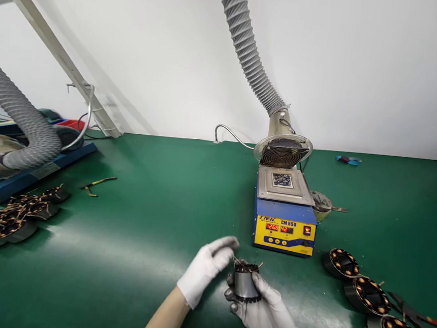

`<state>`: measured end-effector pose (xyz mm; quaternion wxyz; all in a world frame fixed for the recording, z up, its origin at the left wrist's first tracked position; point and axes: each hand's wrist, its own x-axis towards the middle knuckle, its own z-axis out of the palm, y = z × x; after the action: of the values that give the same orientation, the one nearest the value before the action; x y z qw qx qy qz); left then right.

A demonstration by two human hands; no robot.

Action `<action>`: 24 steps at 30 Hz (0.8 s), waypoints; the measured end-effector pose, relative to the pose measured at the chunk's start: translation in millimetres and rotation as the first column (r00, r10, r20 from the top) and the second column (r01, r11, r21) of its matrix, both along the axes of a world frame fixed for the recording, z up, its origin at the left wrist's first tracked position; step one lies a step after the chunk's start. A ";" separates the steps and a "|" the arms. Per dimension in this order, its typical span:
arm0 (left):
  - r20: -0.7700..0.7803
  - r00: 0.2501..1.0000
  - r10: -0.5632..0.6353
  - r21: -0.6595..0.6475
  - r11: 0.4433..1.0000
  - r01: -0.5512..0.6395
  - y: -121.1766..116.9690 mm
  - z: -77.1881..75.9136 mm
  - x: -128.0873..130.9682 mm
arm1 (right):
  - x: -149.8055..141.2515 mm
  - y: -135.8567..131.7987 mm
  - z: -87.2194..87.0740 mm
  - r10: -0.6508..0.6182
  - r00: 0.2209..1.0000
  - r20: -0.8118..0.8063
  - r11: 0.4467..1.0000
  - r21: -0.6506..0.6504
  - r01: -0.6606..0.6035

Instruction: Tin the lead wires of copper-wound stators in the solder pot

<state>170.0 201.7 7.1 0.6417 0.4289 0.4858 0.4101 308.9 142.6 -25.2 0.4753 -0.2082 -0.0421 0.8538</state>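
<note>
My right hand (267, 311), in a white glove with dark, soiled fingertips, grips a motor stator (245, 285) around its grey metal side. The stator stands roughly upright, with dark slotted rims at top and bottom and short wire ends sticking up from the upper rim. At its upper left, my left hand (213, 263), in a cleaner white glove, is pinched on a thin wire lead (236, 260) that comes off the stator. The exact tip of that lead is hidden by the fingers.
Behind my hands stands a blue-and-yellow solder pot (285, 226) with a lit display, under a fume hose (248, 39). A small bowl (320, 203) sits beside it. More stators (367, 294) and red-handled pliers (419, 319) lie right; a stator cluster (18, 218) lies left.
</note>
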 end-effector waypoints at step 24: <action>-0.140 0.957 -0.253 0.088 0.960 0.266 -13.7 -7.2 15.0 | 6.6 2.3 3.5 0.014 0.996 -0.087 0.998 -0.053 -0.019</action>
<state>185.0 188.0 -0.1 0.6341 0.5477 0.4428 0.3191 315.5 144.9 -21.7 0.4640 -0.1836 -0.0001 0.8666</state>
